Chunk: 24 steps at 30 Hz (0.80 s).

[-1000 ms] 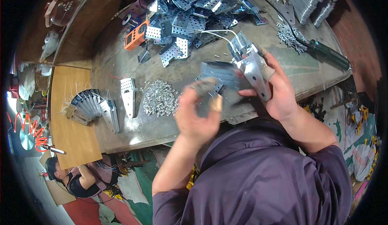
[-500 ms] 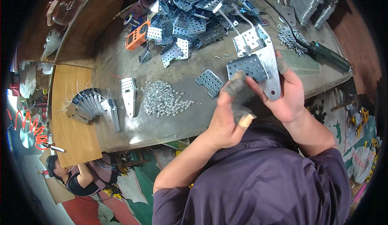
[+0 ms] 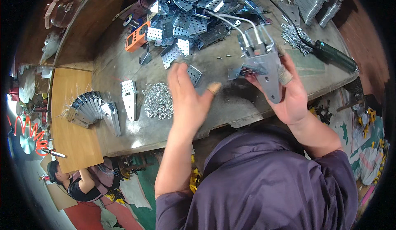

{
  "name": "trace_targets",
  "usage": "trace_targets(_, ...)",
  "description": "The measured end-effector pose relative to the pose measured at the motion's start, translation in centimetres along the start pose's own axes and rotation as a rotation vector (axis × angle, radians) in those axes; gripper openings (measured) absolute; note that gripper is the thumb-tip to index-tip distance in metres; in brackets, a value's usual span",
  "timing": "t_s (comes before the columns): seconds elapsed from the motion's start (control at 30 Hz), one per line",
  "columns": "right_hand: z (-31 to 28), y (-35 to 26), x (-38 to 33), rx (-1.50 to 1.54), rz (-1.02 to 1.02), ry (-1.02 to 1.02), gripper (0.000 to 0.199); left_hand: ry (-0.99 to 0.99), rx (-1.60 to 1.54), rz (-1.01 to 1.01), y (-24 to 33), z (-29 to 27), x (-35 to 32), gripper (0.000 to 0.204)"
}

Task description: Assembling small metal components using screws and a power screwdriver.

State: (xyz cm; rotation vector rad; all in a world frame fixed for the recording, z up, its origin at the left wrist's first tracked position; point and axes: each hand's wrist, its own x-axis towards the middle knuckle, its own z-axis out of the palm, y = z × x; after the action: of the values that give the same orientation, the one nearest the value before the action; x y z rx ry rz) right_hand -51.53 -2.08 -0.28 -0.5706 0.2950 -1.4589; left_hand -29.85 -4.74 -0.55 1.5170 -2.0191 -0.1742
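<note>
My right hand [image 3: 295, 100] grips a grey metal bracket [image 3: 270, 79], its narrow drilled end toward me. Two pale wires [image 3: 235, 18] rise from its far part, and a perforated plate [image 3: 253, 69] sticks out from its left side. Over the bench, my left hand [image 3: 187, 100] reaches out with nothing seen in it, thumb spread from the fingers. Its fingertips are by a loose perforated plate [image 3: 195, 75], which they partly cover; I cannot tell if they touch it. Beside that wrist lies a heap of small shiny nuts [image 3: 158, 102]. Both hands have wrapped fingers.
A big heap of perforated plates [image 3: 192, 21] fills the back, with an orange device [image 3: 137, 37] at its left. Screws [image 3: 296, 38] and a dark corded power screwdriver [image 3: 336, 57] lie right. A single bracket [image 3: 129, 100] and fanned brackets [image 3: 88, 108] sit left. Another person [image 3: 88, 182] works lower left.
My left hand has left the bracket and moved left to the loose plate. My right hand has turned the bracket, so its side edge and wires now show more.
</note>
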Motion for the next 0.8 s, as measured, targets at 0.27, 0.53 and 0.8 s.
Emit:
trace_targets(0.27, 0.5, 2.6, -1.1, -0.437, -0.091, -0.339, 0.048, -0.118, -1.533, -0.416, 5.8, 1.9, -3.0, 0.075)
trace_targets(0.53, 0.5, 1.7, -1.8, -0.679, 0.096, -0.281, 0.042, -0.030, -1.630, -0.388, 3.6, -0.1, -3.5, 0.070)
trace_targets(0.8, 0.6, 2.2, -1.6, -1.059, -0.049, -0.384, 0.041, -0.020, -1.338, -0.456, 3.6, 0.2, -3.3, 0.058)
